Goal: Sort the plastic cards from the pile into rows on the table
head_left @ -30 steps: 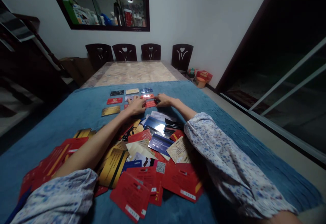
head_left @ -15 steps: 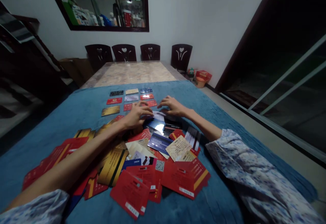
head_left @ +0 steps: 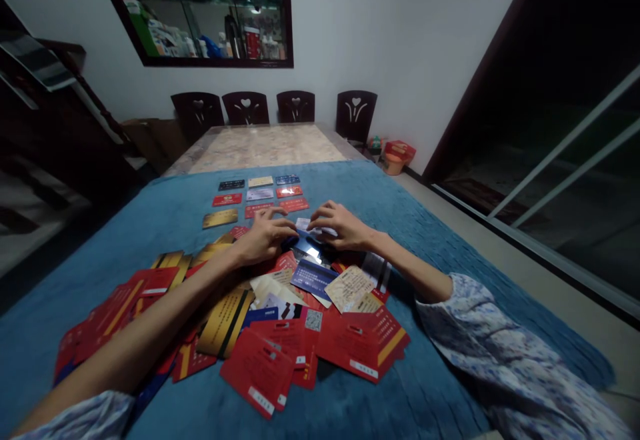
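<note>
My left hand (head_left: 267, 233) is over the far side of a loose pile of cards, its fingers bent and apart, its fingertips at the left edge of a shiny blue card (head_left: 309, 247). Facing it from the right, my right hand (head_left: 343, 227) has curved, spread fingers over the same card and a pale card (head_left: 303, 223) just beyond. The thumbs and some card edges are partly hidden. Nearer me lie a dark blue card (head_left: 313, 278), a cream card (head_left: 349, 289), gold cards (head_left: 225, 320) and red cards (head_left: 257, 370), overlapping at many angles.
Beyond my hands, cards stand apart in rows of three, including a gold card (head_left: 220, 218) and a black card (head_left: 231, 185). A blue cloth (head_left: 425, 387) covers the near table; the bare marble-patterned top (head_left: 265, 143) shows farther off. Several dark chairs (head_left: 296, 107) line the wall.
My right hand has come slightly nearer and lower over the pile, covering the black card that showed beside the blue one. My left hand has shifted a little toward me. The view has tilted slightly.
</note>
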`<state>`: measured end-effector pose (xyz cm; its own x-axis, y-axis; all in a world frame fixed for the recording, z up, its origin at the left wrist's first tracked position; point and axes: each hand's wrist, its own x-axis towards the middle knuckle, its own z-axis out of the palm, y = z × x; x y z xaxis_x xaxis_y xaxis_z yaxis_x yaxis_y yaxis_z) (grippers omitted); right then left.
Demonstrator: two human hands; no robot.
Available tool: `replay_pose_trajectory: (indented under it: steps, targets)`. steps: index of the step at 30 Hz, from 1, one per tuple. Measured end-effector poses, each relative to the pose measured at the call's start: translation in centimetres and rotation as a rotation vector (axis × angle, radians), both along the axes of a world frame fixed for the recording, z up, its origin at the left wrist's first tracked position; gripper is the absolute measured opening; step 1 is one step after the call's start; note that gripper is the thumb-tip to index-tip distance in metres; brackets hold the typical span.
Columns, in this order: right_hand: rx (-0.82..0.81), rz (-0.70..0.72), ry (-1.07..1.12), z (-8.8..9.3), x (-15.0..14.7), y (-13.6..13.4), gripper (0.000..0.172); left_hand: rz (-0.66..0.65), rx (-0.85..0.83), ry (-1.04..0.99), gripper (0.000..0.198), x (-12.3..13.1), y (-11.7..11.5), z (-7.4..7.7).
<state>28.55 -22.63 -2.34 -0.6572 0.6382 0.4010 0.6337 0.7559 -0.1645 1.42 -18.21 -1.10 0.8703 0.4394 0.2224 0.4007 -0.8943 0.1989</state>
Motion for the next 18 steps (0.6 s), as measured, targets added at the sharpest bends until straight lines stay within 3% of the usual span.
replay_pose_trajectory:
  steps: [9,18]
  targets:
    - [-0.026,0.052,-0.115,0.1,-0.6,-0.8,0.032,-0.017,0.021,-0.043,0.043,-0.1,-0.2,-1.3]
    - [-0.018,0.048,-0.173,-0.2,-0.8,-1.0,0.035,-0.016,0.002,0.010,0.046,0.2,-0.2,-1.3]
